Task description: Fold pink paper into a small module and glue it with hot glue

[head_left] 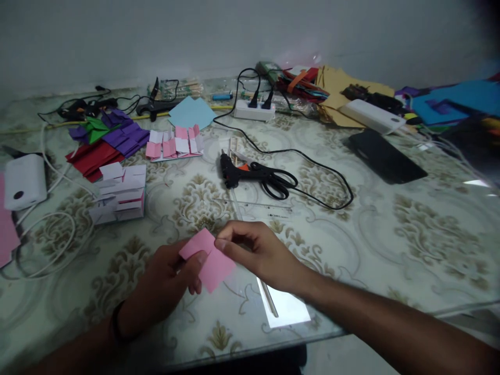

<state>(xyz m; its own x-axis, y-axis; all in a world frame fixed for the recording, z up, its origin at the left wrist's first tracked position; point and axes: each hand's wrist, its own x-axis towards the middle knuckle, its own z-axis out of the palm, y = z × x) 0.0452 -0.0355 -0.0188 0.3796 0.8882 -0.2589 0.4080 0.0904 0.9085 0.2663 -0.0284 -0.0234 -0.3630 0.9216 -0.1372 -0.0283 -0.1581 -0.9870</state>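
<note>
A small pink paper square [217,270] with a crease across it is held up over the table by both hands. My left hand [167,278] grips its left side, thumb on top and fingers beneath. Thumb and forefinger of my right hand [253,250] pinch its upper right edge. Below my right forearm a white paper [287,307] lies at the table's front, with a thin stick-like thing on it. Just beyond the hands are a clear ruler [265,207], a black glue gun [230,172] and black-handled scissors [279,182].
Folded white and pink paper pieces [123,192] sit at the left, beside purple paper [127,136] and a white device [25,181] with a cable. Light blue paper [191,113] and a power strip [254,110] lie at the back. A black phone [385,155] rests at the right.
</note>
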